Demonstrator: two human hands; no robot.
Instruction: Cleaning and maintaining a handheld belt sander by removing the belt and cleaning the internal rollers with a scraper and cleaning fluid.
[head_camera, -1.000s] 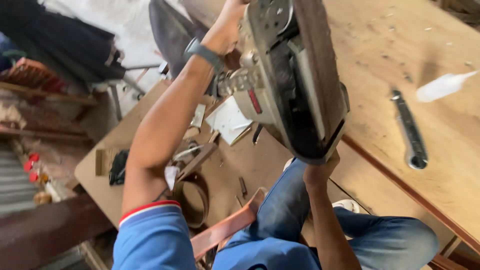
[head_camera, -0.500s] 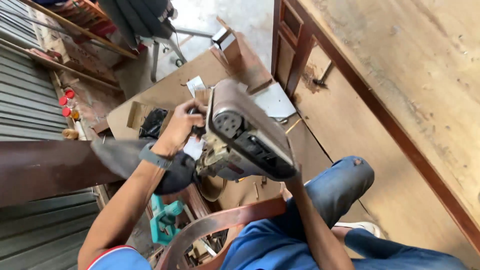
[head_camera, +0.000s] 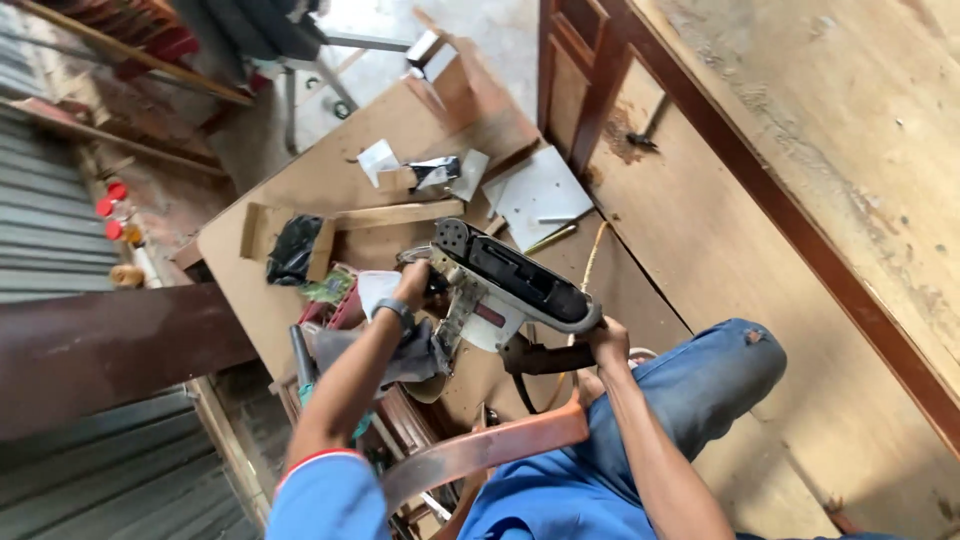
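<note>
A belt sander (head_camera: 512, 288) with a grey body and a black belt hangs low over the clutter on the floor board (head_camera: 400, 130). My left hand (head_camera: 411, 284), a watch on its wrist, grips the sander's front end. My right hand (head_camera: 607, 343) holds the dark rear handle (head_camera: 545, 358) of the sander. A grey cloth (head_camera: 405, 355) lies just under my left forearm. My knee in blue jeans (head_camera: 720, 375) is right of the sander.
White paper sheets (head_camera: 540, 195), a black bag (head_camera: 292, 250) and a wood strip (head_camera: 385, 215) lie on the board. A dark wooden door frame (head_camera: 600, 90) lies to the right. A curved wooden chair back (head_camera: 480, 450) sits below; a metal shutter (head_camera: 50, 210) is at left.
The sander has come down from close in front of the camera to just above the floor clutter. Both hands stayed on it, and the view swung toward the board.
</note>
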